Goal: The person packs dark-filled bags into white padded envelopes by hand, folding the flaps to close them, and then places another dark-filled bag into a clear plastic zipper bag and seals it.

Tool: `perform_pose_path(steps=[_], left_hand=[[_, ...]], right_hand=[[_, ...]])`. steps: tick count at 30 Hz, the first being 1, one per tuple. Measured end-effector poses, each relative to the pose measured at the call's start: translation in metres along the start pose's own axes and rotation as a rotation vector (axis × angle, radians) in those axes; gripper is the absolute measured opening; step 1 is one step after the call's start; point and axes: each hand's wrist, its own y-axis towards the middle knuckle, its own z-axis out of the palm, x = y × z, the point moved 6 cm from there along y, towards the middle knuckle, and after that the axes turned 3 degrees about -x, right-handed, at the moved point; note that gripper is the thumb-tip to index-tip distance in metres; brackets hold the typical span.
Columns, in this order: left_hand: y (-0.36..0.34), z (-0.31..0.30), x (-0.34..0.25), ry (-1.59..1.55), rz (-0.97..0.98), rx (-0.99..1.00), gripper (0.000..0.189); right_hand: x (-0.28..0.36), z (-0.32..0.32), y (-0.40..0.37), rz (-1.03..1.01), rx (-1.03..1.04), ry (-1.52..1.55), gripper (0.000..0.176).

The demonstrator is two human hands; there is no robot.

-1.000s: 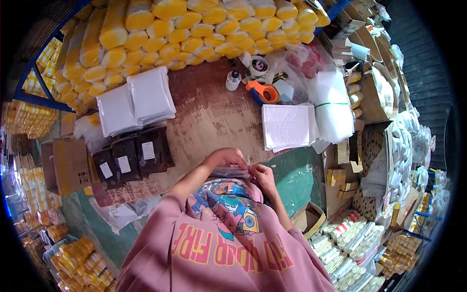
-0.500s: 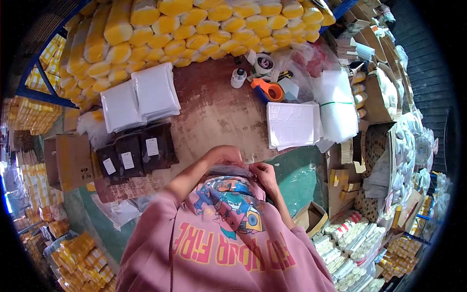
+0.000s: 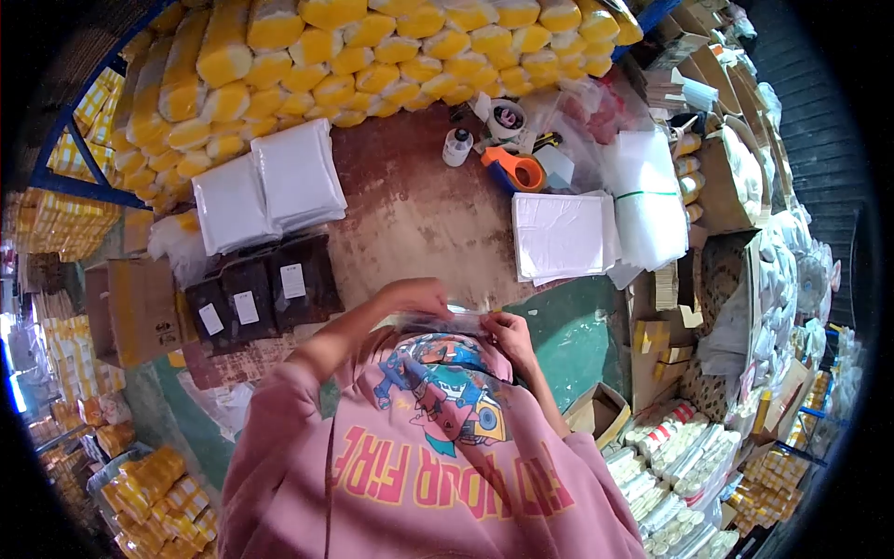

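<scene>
Close to my chest, at the near edge of the table, a clear plastic bag (image 3: 456, 323) is stretched between my hands. My left hand (image 3: 419, 296) has its fingers closed on the bag's left part. At its right end, my right hand (image 3: 507, 333) pinches the edge between thumb and fingers. The lower part of the bag blends into my pink hoodie, so its contents cannot be made out. To the left lie several dark packets with white labels (image 3: 292, 280). White packages in clear wrap (image 3: 300, 172) rest behind them.
On the table's right are a stack of white sheets (image 3: 559, 238), a roll of clear bags (image 3: 649, 219), an orange tape dispenser (image 3: 523, 171) and a small bottle (image 3: 456, 147). Yellow-and-white bundles (image 3: 363, 61) line the back. Cardboard boxes (image 3: 140, 312) flank both sides.
My left hand has shifted slightly left and its wrist is lower, with more of the bag showing between the hands. My right hand stays at nearly the same spot.
</scene>
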Motion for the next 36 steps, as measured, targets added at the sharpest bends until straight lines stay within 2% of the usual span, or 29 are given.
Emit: perform_pose_path(steps=[8,10,13,17,22,25,28,31,36], left_hand=[[-0.013,-0.001,0.019,-0.159,-0.017,-0.021,0.033],[-0.016,-0.006,-0.012,-0.133,-0.046,-0.026,0.029],[-0.002,-0.004,-0.026,-0.37,-0.058,-0.057,0.027],[0.009,-0.007,-0.035,-0.27,-0.017,0.007,0.027],[0.017,0.001,-0.033,-0.33,0.165,-0.023,0.028],[0.007,-0.001,-0.044,-0.265,0.109,-0.007,0.028],[0.01,-0.006,-0.029,-0.114,0.122,0.093,0.028],[-0.005,-0.015,-0.032,-0.157,0.025,0.024,0.026],[0.003,-0.007,-0.017,-0.209,0.07,-0.068,0.027]], right_hand=[[0.018,0.001,0.002,-0.112,0.015,-0.153,0.016],[0.013,-0.003,0.009,-0.097,0.058,-0.077,0.016],[0.03,0.001,0.004,-0.128,0.106,-0.055,0.016],[0.021,-0.002,0.013,-0.135,0.083,-0.028,0.016],[0.025,0.007,0.004,0.071,0.177,0.049,0.015],[0.027,0.013,-0.001,0.104,0.156,0.078,0.016],[0.032,0.011,0.0,0.085,0.121,0.065,0.016],[0.023,0.007,0.004,0.105,0.115,0.131,0.017],[0.015,0.001,0.012,0.095,0.13,0.109,0.015]])
